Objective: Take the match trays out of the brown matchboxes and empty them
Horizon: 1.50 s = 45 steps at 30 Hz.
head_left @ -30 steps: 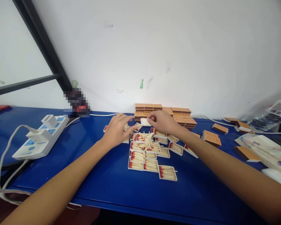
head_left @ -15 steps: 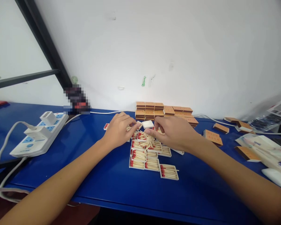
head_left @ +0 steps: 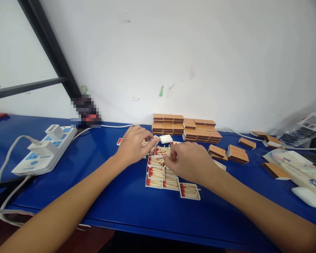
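Observation:
My left hand (head_left: 135,144) is curled at the back left of the matches, thumb and fingers closed about a matchbox tray (head_left: 144,143) that they mostly hide. My right hand (head_left: 188,160) reaches down over the loose matches (head_left: 162,151), its fingertips pinched together on some of them. Beneath and in front of both hands lie several white trays of red-tipped matches, one (head_left: 189,191) nearest the table's front. An upturned white tray (head_left: 166,139) rests between the hands, just behind the matches.
Orange matchboxes (head_left: 168,123) are stacked against the wall, and more boxes (head_left: 237,154) lie to the right. A white power strip (head_left: 46,154) with chargers sits at the left. A tissue packet (head_left: 297,172) and a white rounded object (head_left: 308,196) are at the right of the blue table (head_left: 116,207).
My right hand has come down and nearer, from beside the upturned white tray onto the loose matches, uncovering matchboxes behind it. My left hand stays almost in place.

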Each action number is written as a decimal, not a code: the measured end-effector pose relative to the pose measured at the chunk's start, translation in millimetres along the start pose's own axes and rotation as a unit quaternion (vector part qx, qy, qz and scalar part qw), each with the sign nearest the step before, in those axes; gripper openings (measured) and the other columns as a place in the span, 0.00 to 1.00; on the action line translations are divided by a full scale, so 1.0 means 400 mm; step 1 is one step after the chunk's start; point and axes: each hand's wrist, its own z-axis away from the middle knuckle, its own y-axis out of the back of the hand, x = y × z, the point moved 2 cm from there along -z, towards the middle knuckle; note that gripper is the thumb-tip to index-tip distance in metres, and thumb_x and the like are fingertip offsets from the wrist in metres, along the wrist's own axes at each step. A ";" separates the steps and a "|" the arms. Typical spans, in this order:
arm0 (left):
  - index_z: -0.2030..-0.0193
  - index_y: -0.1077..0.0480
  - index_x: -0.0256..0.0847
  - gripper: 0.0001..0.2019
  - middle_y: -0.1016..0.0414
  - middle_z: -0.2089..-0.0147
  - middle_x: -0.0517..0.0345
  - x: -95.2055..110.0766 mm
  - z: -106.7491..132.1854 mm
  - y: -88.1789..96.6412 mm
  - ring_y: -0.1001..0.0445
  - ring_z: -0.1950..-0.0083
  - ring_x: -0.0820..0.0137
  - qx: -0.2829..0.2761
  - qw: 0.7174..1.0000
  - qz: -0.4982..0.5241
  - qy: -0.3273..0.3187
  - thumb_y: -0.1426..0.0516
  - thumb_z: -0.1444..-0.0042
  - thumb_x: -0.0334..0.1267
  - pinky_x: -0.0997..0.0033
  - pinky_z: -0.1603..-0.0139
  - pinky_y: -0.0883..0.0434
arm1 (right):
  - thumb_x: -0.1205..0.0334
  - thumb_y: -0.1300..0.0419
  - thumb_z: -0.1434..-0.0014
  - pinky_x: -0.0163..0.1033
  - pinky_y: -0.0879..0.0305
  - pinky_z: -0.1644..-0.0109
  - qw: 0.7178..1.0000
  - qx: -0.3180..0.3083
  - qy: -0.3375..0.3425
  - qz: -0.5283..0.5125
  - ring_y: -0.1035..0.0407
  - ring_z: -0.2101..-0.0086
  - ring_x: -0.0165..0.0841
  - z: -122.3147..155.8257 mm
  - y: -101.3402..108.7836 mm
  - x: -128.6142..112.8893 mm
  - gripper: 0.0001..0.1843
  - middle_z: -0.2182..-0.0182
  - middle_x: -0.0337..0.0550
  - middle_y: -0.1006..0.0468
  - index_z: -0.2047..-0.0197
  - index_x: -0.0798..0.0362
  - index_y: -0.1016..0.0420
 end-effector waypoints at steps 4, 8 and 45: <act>0.62 0.23 0.41 0.17 0.21 0.68 0.58 0.000 0.000 -0.001 0.26 0.62 0.63 -0.001 1.000 -0.001 0.002 0.42 0.26 0.49 0.58 0.54 0.32 | 0.53 0.42 0.34 0.41 0.52 0.69 1.000 -0.007 -0.001 -0.010 0.33 0.73 0.35 -0.003 -0.001 0.001 0.17 0.74 0.43 0.21 0.74 0.49 0.29; 0.62 0.23 0.41 0.17 0.21 0.68 0.58 -0.001 0.002 -0.003 0.26 0.62 0.63 -0.003 1.000 -0.004 0.002 0.42 0.26 0.50 0.58 0.54 0.32 | 0.57 0.43 0.33 0.41 0.54 0.70 1.000 -0.011 -0.005 -0.024 0.36 0.74 0.33 -0.001 0.005 0.009 0.17 0.75 0.42 0.23 0.74 0.49 0.32; 0.63 0.22 0.43 0.12 0.18 0.67 0.59 0.035 -0.005 -0.006 0.25 0.63 0.65 0.020 0.999 0.020 -0.020 0.41 0.28 0.44 0.58 0.56 0.31 | 0.28 0.45 0.34 0.43 0.38 0.72 0.942 0.103 -0.251 -0.198 0.29 0.76 0.39 0.324 -0.126 0.307 0.31 0.76 0.42 0.22 0.66 0.47 0.21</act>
